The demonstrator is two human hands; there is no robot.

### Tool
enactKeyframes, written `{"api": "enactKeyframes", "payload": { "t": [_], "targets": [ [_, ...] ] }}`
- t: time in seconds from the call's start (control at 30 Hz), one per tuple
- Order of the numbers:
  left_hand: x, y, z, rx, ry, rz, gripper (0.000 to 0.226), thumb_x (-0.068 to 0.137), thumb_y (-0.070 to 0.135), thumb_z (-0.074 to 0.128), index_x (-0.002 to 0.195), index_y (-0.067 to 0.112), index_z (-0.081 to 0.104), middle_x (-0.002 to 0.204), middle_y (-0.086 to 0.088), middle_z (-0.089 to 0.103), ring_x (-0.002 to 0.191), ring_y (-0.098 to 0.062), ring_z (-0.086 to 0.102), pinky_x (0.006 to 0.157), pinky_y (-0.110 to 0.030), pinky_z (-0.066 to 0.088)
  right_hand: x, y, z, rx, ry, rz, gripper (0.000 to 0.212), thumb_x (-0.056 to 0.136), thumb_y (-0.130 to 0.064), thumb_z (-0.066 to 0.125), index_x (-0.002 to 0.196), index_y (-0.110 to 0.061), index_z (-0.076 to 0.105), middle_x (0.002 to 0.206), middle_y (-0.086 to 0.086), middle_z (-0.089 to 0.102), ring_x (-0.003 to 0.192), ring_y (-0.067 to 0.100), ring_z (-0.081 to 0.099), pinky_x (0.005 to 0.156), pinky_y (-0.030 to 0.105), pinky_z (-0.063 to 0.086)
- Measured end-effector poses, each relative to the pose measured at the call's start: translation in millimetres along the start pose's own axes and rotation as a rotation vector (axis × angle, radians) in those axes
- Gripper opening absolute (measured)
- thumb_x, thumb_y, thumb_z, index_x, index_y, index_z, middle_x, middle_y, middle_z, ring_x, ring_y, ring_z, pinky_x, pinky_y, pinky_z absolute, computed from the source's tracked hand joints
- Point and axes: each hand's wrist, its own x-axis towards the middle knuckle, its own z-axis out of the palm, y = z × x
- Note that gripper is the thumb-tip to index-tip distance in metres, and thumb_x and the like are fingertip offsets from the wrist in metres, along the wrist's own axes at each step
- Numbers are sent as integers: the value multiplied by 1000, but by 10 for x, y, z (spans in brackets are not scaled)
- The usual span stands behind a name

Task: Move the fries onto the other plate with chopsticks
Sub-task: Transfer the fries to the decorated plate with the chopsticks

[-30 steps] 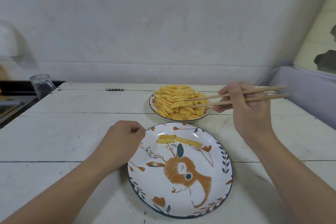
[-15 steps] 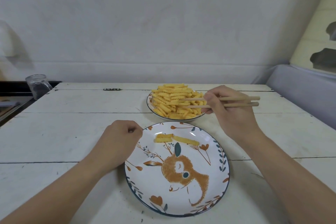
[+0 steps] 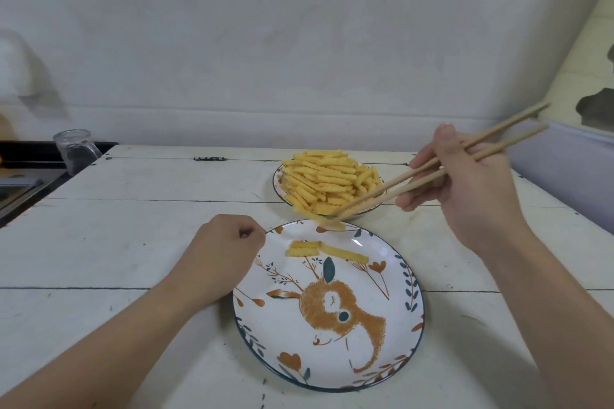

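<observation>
Just beyond the right hand [image 3: 471, 189], which grips the chopsticks [image 3: 428, 169], their tips pinch a fry [image 3: 327, 222] over the far rim of the deer plate [image 3: 408, 319]. Two fries [image 3: 327, 250] lie inside that rim. Past the tips sits the heaped fries plate [image 3: 329, 183]. The left hand [image 3: 222, 252], fisted and holding nothing, rests against the deer plate's left edge on the table [image 3: 116, 242].

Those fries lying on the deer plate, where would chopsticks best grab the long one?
Pinch the long fry near its middle, across its narrow width, coming down from above. It lies flat on the deer plate, its right end free, its left end against the stubby fries.
</observation>
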Motion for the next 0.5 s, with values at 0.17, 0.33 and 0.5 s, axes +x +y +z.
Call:
{"api": "enactKeyframes", "payload": {
  "t": [0.17,0.33,0.5],
  "targets": [
    [6,-16,4,-15,3,3,29,97,18,56,72,15,69,52,10,51,45,-6,40,44,-16,32,-47,-20,61,-66,-160,120,46,89,-40,53,66,0,60,46,17,56,39,36,61,39,30,50],
    [12,-22,7,-10,0,11,28,98,19,55,76,14,72,53,9,53,45,-5,41,44,-15,32,-55,5,63,-194,-193,111,44,87,-37,59,74,5,61,50,17,59,43,36,63,41,32,52],
    [19,-21,10,-6,11,14,28,97,19,56,74,14,71,53,10,53,45,-5,43,42,-13,31,-49,-29,53,-172,-148,79,45,88,-38,56,71,3,61,48,17,58,40,33,61,40,32,51]
  ]
}}
